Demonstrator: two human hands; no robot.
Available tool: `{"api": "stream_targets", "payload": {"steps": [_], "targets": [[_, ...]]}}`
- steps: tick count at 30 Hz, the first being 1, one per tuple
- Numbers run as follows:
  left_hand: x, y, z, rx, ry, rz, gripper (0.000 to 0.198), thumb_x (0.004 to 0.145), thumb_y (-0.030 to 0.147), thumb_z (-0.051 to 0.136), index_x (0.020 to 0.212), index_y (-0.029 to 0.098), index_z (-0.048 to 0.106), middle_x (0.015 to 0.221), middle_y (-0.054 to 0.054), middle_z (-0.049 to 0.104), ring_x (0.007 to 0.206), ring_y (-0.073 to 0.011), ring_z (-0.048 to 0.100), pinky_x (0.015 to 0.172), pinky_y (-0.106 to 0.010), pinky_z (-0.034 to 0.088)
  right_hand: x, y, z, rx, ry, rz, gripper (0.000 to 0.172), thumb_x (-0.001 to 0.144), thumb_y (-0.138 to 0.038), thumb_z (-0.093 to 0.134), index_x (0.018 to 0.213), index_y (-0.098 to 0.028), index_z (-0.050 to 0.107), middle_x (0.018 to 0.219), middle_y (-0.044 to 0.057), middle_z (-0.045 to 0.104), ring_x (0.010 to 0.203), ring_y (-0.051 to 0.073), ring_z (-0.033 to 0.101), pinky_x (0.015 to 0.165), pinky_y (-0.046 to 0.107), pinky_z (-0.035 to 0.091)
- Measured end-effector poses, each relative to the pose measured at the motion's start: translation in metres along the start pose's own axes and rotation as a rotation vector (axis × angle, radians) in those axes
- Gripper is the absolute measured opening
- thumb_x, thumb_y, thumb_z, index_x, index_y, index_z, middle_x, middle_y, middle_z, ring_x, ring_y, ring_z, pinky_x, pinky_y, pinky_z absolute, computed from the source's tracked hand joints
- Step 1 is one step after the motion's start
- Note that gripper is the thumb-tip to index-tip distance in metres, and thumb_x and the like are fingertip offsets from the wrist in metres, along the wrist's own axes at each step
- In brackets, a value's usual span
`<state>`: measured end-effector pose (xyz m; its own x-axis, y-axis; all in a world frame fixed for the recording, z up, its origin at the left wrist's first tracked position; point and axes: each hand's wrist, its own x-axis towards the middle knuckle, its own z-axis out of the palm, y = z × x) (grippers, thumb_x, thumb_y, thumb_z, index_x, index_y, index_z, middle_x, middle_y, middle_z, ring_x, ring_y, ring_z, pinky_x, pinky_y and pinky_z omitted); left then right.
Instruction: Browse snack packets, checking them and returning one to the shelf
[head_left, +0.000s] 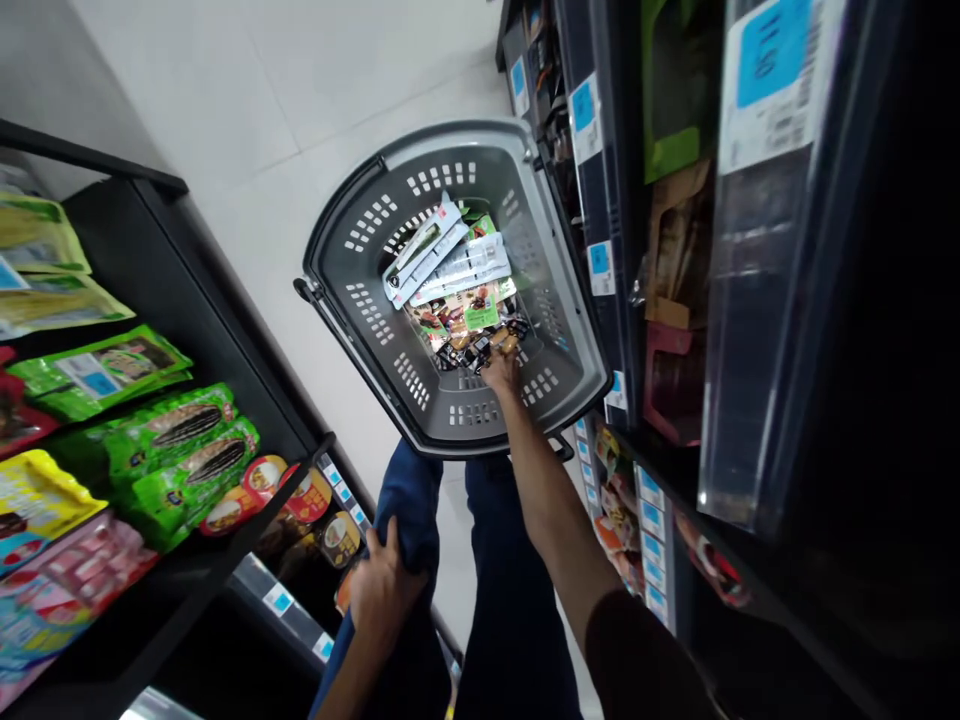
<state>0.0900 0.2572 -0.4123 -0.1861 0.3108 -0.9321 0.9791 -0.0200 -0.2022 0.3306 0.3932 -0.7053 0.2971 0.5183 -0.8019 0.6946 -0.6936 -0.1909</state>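
A deep grey shopping basket [330,215] stands on the floor in front of my legs. My right hand [501,370] reaches down inside it, its fingers closed on a small wrapped snack packet [508,342] at the near end of the pile. Several more dark and gold small packets [457,355] lie beside it, partly hidden by the hand. Farther in are two long pale packages [426,250] and a flat patterned bag with a green label [480,308]. My left hand [386,585] rests on my left knee, fingers spread, holding nothing.
Left, a black shelf [202,270] holds green sunflower seed bags [196,470], a yellow bag [45,505] and round-lidded cups [307,493]. Close on the right rises a dark shelf with blue-and-white price tags [585,110]. Pale floor tiles [247,90] run between the shelves.
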Motion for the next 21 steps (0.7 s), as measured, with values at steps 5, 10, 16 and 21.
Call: {"api": "stream_targets", "payload": {"steps": [5, 10, 16, 21], "targets": [[0.001, 0.001, -0.001, 0.057, 0.009, -0.005, 0.085, 0.067, 0.055, 0.063, 0.141, 0.018, 0.041, 0.128, -0.024, 0.048, 0.063, -0.0283, 0.062, 0.053, -0.035, 0.039, 0.010, 0.003, 0.000, -0.072, -0.034, 0.046, 0.057, 0.079, -0.025, 0.061, 0.130, -0.005, 0.046, 0.138, 0.025, 0.030, 0.125, 0.034, 0.033, 0.104, 0.043, 0.028], [-0.001, 0.005, -0.012, 0.125, 0.118, 0.043, 0.071, 0.074, 0.051, 0.058, 0.136, 0.017, 0.047, 0.120, -0.019, 0.052, 0.061, -0.0241, 0.061, 0.052, -0.033, 0.041, 0.003, 0.004, -0.019, -0.150, -0.100, 0.001, 0.042, 0.082, -0.026, 0.058, 0.120, -0.007, 0.052, 0.122, 0.021, 0.046, 0.118, 0.030, 0.039, 0.101, 0.038, 0.030], [-0.001, 0.005, -0.007, 0.167, 0.169, 0.093, 0.070, 0.076, 0.048, 0.058, 0.136, 0.012, 0.047, 0.111, -0.020, 0.054, 0.061, -0.0250, 0.061, 0.051, -0.033, 0.043, -0.030, 0.004, -0.035, -0.251, -0.197, -0.113, 0.044, 0.076, -0.033, 0.068, 0.116, -0.022, 0.055, 0.117, 0.012, 0.048, 0.113, 0.027, 0.043, 0.098, 0.037, 0.031], [-0.004, 0.004, 0.003, 0.131, 0.134, 0.102, 0.070, 0.074, 0.044, 0.061, 0.134, 0.010, 0.049, 0.110, -0.022, 0.055, 0.062, -0.0273, 0.061, 0.052, -0.034, 0.044, -0.069, -0.001, -0.043, -0.330, -0.229, -0.159, 0.045, 0.077, -0.026, 0.066, 0.119, -0.022, 0.051, 0.119, 0.014, 0.046, 0.109, 0.027, 0.048, 0.094, 0.038, 0.033]]}}
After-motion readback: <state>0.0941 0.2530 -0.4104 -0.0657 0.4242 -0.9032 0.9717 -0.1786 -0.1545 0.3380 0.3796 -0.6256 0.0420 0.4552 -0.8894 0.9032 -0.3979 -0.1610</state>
